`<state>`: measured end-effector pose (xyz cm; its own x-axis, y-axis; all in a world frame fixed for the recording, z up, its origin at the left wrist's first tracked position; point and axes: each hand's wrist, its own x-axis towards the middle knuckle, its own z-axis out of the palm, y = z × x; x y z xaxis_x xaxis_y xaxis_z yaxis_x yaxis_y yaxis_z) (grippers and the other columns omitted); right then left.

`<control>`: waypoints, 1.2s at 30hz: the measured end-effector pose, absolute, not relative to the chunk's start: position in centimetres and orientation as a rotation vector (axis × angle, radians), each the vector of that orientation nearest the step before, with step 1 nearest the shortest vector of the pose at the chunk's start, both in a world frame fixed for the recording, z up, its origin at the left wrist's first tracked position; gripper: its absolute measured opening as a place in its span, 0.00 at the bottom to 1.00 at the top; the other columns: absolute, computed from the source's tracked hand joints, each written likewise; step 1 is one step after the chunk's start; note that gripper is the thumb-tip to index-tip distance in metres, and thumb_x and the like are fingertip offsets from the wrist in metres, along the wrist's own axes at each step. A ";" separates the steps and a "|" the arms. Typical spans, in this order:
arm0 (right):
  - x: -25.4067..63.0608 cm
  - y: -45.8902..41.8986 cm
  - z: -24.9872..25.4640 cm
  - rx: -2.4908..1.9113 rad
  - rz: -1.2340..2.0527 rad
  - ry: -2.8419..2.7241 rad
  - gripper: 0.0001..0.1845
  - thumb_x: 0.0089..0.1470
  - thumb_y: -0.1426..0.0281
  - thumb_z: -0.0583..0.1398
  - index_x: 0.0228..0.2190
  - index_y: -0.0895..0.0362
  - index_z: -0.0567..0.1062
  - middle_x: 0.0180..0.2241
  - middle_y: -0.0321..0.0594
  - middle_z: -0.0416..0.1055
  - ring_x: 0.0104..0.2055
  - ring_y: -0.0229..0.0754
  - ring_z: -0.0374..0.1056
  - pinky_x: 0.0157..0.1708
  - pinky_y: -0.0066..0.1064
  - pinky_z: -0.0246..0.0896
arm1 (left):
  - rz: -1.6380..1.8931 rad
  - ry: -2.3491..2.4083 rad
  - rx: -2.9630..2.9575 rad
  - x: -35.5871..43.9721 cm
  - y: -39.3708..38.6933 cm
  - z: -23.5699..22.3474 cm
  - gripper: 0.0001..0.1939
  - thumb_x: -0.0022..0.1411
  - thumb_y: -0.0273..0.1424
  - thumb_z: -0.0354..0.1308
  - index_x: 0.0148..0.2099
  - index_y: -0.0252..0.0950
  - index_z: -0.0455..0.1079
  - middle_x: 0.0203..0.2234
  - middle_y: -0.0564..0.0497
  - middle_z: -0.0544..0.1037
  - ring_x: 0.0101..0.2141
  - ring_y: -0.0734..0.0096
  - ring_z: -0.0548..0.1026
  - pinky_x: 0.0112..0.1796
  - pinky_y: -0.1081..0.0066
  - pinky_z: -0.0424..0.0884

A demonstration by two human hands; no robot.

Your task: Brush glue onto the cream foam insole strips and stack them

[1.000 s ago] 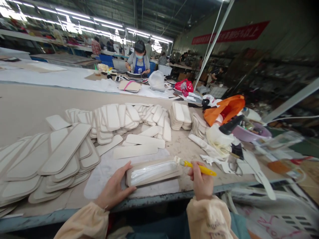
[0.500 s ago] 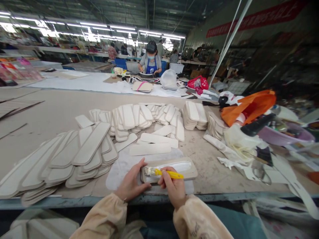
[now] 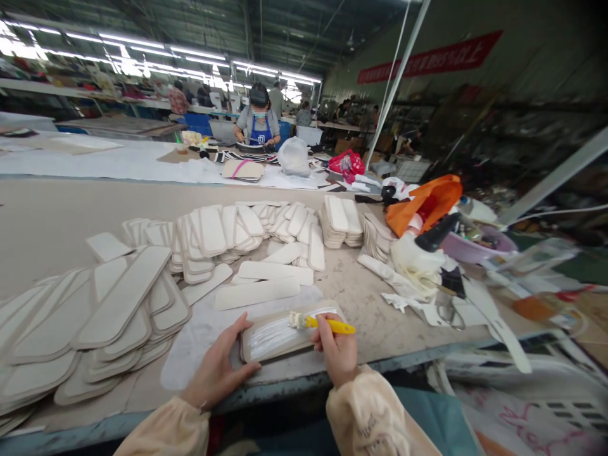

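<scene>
A rounded beige panel point(image 3: 270, 340), streaked with wet white paste, lies near the table's front edge. My left hand point(image 3: 219, 364) grips its left end, thumb at the near edge and fingers at the far edge. In my right hand point(image 3: 336, 349) is a yellow-handled paintbrush point(image 3: 327, 324), pinched between thumb and fingers. The bristles, caked with white, touch the panel right of its middle. Under the panel a pale sheet point(image 3: 183, 351) shows. Just behind lie loose pale strips point(image 3: 259, 292).
Overlapping panels point(image 3: 123, 304) spread across the left, with upright stacks point(image 3: 336, 221) farther back. To the right sit an orange bag point(image 3: 427, 202), a purple basin point(image 3: 479, 247), scissors point(image 3: 449, 313) and white scraps. A co-worker point(image 3: 259, 120) works at the opposite table.
The brush swept left along the panel, then came back right to beyond its middle. White streaks remain on the panel. My left hand keeps its hold; the camera view swung and returned.
</scene>
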<state>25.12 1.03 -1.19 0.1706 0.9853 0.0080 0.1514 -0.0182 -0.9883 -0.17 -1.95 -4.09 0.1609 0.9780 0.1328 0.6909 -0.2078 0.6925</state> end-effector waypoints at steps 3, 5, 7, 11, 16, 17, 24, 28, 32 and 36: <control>26.9 1.4 -1.0 -1.457 0.919 -1.179 0.22 0.55 0.50 0.53 0.32 0.57 0.70 0.17 0.35 0.69 0.16 0.37 0.63 0.18 0.26 0.60 | 0.773 1.586 1.995 -0.2 -1.8 -4.2 0.42 0.53 0.38 0.61 0.65 0.41 0.44 0.56 0.42 0.65 0.57 0.54 0.63 0.57 0.50 0.59; 27.9 1.7 -1.0 -1.515 0.867 -1.174 0.24 0.54 0.48 0.53 0.32 0.58 0.70 0.17 0.36 0.69 0.16 0.37 0.64 0.18 0.27 0.61 | 0.777 1.599 2.002 -0.2 -1.8 -4.2 0.41 0.53 0.37 0.61 0.64 0.40 0.46 0.56 0.43 0.66 0.56 0.54 0.64 0.56 0.50 0.60; 28.9 1.9 -0.9 -1.572 0.829 -1.158 0.27 0.52 0.46 0.53 0.33 0.58 0.71 0.17 0.36 0.70 0.17 0.38 0.65 0.19 0.27 0.62 | 0.788 1.615 2.001 -0.2 -1.8 -4.1 0.40 0.52 0.37 0.62 0.63 0.39 0.49 0.55 0.43 0.67 0.56 0.53 0.65 0.56 0.51 0.61; 30.5 2.3 -0.8 -1.652 0.743 -1.187 0.29 0.52 0.44 0.51 0.34 0.58 0.71 0.18 0.36 0.71 0.18 0.39 0.66 0.22 0.29 0.62 | 0.780 1.635 2.011 -0.1 -1.8 -4.0 0.39 0.51 0.38 0.62 0.63 0.40 0.51 0.55 0.44 0.67 0.55 0.54 0.65 0.56 0.52 0.62; 31.8 2.5 0.1 -1.734 0.613 -1.178 0.30 0.51 0.43 0.50 0.33 0.58 0.71 0.18 0.36 0.71 0.17 0.39 0.66 0.22 0.29 0.61 | 0.743 1.641 2.021 -0.2 -1.7 -4.2 0.41 0.53 0.40 0.61 0.64 0.40 0.46 0.55 0.44 0.67 0.56 0.56 0.65 0.56 0.53 0.61; 32.0 2.4 0.3 -1.730 0.605 -1.152 0.31 0.51 0.43 0.51 0.33 0.58 0.71 0.17 0.37 0.71 0.17 0.39 0.66 0.21 0.29 0.61 | 0.741 1.640 2.027 -0.2 -1.7 -4.2 0.40 0.53 0.40 0.60 0.64 0.40 0.46 0.55 0.44 0.67 0.56 0.56 0.65 0.56 0.53 0.61; 31.7 1.7 1.3 -1.607 0.688 -1.016 0.29 0.49 0.43 0.54 0.31 0.57 0.70 0.16 0.34 0.68 0.15 0.36 0.61 0.18 0.27 0.59 | 0.761 1.638 2.038 -0.1 -1.6 -3.9 0.38 0.53 0.40 0.61 0.62 0.40 0.51 0.56 0.44 0.67 0.56 0.54 0.66 0.55 0.54 0.63; 31.4 1.5 0.9 -1.584 0.734 -1.168 0.29 0.50 0.42 0.51 0.28 0.57 0.69 0.14 0.32 0.65 0.14 0.36 0.59 0.17 0.28 0.55 | 0.771 1.649 2.024 0.0 -1.7 -3.8 0.39 0.52 0.39 0.62 0.63 0.40 0.51 0.55 0.44 0.68 0.55 0.54 0.66 0.54 0.54 0.64; 32.8 1.6 0.9 -1.735 0.625 -1.264 0.28 0.51 0.44 0.52 0.29 0.56 0.70 0.14 0.33 0.67 0.16 0.39 0.63 0.22 0.29 0.58 | 0.772 1.635 2.031 -0.1 -1.7 -3.9 0.39 0.53 0.40 0.61 0.63 0.38 0.50 0.55 0.43 0.68 0.55 0.55 0.66 0.55 0.55 0.64; 32.7 1.3 1.3 -1.696 0.675 -1.207 0.26 0.52 0.45 0.52 0.28 0.56 0.70 0.13 0.32 0.66 0.16 0.38 0.62 0.20 0.28 0.57 | 0.777 1.637 2.031 -0.2 -1.7 -4.0 0.38 0.52 0.39 0.61 0.62 0.38 0.53 0.56 0.43 0.67 0.55 0.54 0.66 0.55 0.55 0.64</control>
<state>32.75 1.29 1.32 0.3696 0.9264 0.0717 0.4232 -0.0991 -0.9006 -0.18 -1.68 -4.05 0.1520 0.9749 0.1628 0.7423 -0.2214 0.6324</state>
